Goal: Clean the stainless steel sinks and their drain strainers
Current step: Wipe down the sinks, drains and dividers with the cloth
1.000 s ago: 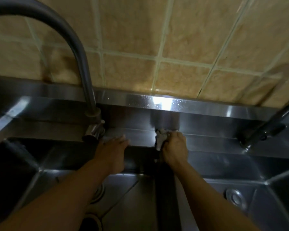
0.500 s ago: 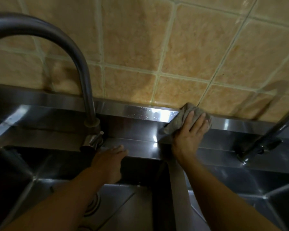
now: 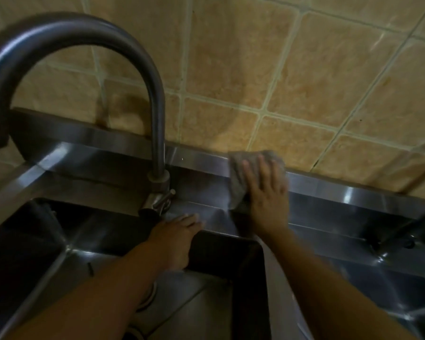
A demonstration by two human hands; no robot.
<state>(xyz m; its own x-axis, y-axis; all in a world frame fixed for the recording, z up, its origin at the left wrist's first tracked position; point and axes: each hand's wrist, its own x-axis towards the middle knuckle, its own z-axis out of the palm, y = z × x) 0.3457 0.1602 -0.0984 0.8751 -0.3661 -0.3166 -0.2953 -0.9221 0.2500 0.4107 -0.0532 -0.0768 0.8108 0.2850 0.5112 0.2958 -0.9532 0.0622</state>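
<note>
Head view: right hand, fingers spread flat on grey cloth, has climbed from ledge to backsplash; left hand, fingers straight and together, braces; basins probably next.

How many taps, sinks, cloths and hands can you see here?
Taps: 2, the big curved tap and a second tap
Sinks: 2, left sink, right sink
Cloths: 1, grey cloth
Hands: 2, left hand, right hand
Total: 7

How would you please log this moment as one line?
right hand presses cloth on backsplash | left hand rests on sink rim | strainers untouched
</note>
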